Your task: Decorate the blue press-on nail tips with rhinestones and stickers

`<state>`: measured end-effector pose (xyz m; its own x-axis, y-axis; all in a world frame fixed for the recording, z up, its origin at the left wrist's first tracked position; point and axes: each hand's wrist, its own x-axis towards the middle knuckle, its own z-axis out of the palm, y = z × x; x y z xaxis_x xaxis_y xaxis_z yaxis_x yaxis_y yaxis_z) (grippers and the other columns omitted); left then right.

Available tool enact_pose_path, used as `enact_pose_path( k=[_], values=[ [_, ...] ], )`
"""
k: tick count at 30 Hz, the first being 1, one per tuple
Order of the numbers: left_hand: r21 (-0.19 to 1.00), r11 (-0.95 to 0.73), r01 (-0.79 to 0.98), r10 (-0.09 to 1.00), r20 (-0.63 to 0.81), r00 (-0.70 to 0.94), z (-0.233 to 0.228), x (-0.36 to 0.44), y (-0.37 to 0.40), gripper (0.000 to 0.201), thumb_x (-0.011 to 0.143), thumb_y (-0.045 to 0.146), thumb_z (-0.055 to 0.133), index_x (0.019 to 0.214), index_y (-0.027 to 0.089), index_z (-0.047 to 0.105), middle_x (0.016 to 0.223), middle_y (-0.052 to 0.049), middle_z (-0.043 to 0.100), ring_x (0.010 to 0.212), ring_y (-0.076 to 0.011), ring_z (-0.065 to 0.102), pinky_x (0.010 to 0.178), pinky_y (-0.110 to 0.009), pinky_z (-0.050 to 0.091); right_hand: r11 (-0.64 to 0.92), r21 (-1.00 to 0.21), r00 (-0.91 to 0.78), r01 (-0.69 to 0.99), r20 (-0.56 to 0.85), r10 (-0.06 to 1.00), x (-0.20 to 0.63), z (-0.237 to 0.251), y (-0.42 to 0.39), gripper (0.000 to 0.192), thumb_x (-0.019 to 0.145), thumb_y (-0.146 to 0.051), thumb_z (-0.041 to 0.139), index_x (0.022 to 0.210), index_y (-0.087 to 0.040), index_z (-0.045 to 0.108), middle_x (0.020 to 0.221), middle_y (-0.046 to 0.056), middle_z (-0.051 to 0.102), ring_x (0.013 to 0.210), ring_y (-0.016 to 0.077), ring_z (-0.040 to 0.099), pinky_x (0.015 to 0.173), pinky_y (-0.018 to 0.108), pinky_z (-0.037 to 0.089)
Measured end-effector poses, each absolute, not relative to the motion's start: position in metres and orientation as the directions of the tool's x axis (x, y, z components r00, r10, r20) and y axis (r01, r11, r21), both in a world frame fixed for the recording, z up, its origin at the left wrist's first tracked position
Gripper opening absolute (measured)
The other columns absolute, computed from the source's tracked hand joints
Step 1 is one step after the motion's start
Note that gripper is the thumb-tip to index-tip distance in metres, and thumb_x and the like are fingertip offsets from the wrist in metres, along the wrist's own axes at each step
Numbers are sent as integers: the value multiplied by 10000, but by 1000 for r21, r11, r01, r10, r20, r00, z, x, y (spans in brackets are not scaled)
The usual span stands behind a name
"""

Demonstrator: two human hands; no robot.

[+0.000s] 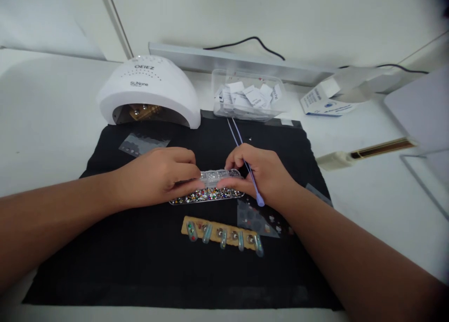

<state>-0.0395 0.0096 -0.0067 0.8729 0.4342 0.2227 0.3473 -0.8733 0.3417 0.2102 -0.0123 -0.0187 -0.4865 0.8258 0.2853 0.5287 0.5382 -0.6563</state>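
Observation:
A long clear plastic case of coloured rhinestones [207,194] lies on a black mat [140,256]. My left hand [159,176] grips its left end, fingers over the lid. My right hand [261,172] pinches the right end of the case and also holds two thin lilac sticks [242,146] that slant up and away between its fingers. Just in front of the case sits a wooden strip [224,234] carrying several false nails decorated with stones.
A white SUNone nail lamp [149,92] stands at the mat's back left. Behind the mat are a clear box of paper slips [249,97], a white carton [324,104] and a metal rail. Small clear bags [142,144] lie on the mat. A brush-like tool [365,153] lies at right.

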Motion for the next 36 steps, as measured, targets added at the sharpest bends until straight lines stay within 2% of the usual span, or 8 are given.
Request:
enact_pose_path(
  k=[8, 12, 23, 36],
  values=[
    [324, -881, 346, 425, 218, 879, -6, -39, 10, 306, 998, 324, 475, 885, 135, 688, 843, -56, 607, 727, -134, 596, 657, -220, 415, 534, -669, -496, 516, 275, 823, 211, -18, -14, 424, 772, -347, 787, 747, -211, 386, 772, -7, 610, 618, 108, 475, 583, 252, 361],
    [322, -885, 336, 415, 217, 884, -6, -39, 11, 315, 1004, 332, 465, 887, 135, 681, 853, -57, 607, 743, -136, 599, 671, -219, 420, 539, -668, -503, 513, 274, 819, 212, -18, -13, 395, 805, -377, 746, 748, -211, 391, 755, -7, 608, 601, 105, 466, 583, 256, 364],
    [299, -902, 311, 387, 240, 890, -8, -40, 13, 318, 1005, 356, 466, 890, 148, 676, 855, -56, 618, 743, -134, 596, 670, -217, 430, 509, -663, -510, 549, 216, 832, 214, -20, -10, 409, 781, -415, 742, 701, -214, 395, 729, -1, 627, 614, 130, 536, 567, 264, 363],
    [291, -907, 306, 378, 235, 896, -6, -39, 13, 328, 1003, 343, 470, 875, 132, 685, 843, -66, 620, 739, -137, 599, 665, -220, 426, 567, -556, -513, 608, 270, 815, 212, -17, -9, 445, 806, -497, 698, 672, -224, 372, 695, 10, 639, 618, 164, 523, 617, 312, 368]
  ],
)
